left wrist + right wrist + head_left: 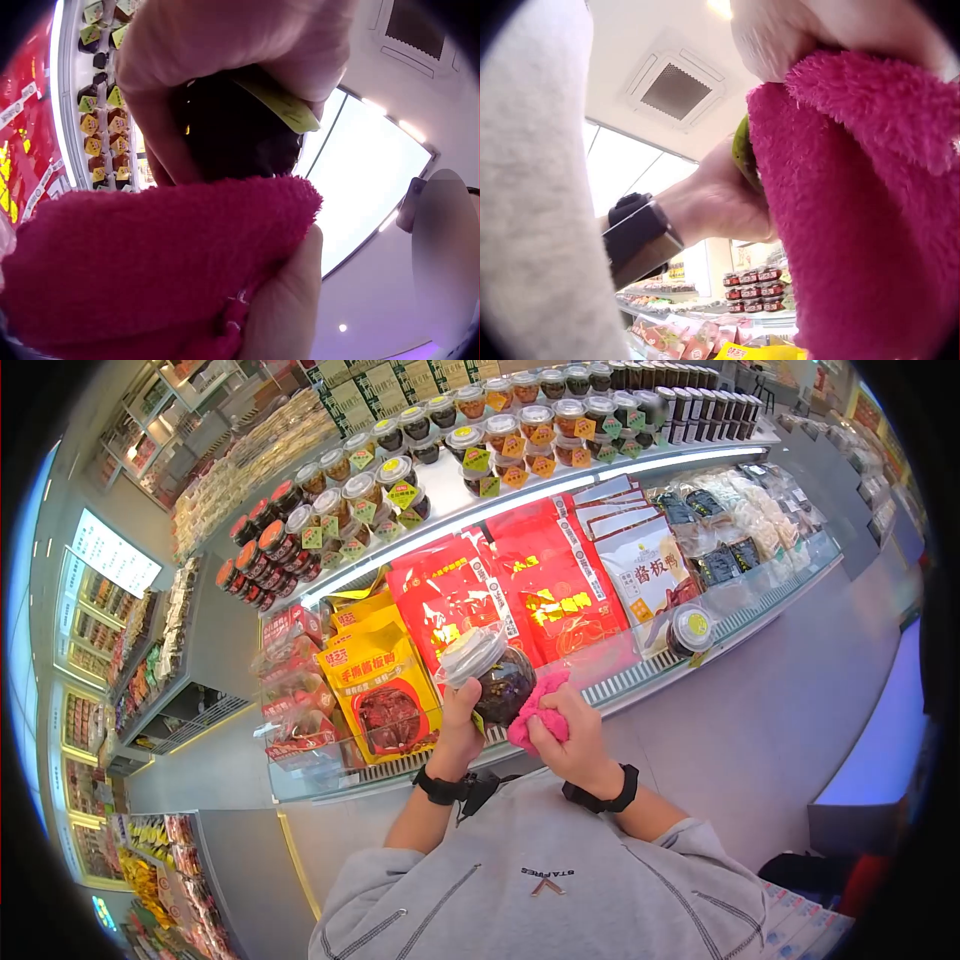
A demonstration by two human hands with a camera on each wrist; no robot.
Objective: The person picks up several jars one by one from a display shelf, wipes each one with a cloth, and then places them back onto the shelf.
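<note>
We grip a dark-filled jar [505, 688] with a clear lid in our left hand [458, 728], its fingers and thumb curled round the side, and we clutch a fluffy pink cloth [540, 712] in our right hand [580, 742], pressed against the jar; our hands are close together, clamped on these two things, over the front edge of the display case [640, 678]. Behind the jar lie big red packets [560, 575], with yellow packets [375, 682] nearer the left front corner, while a lidded tub [690, 630] sits at the front edge towards the right corner
</note>
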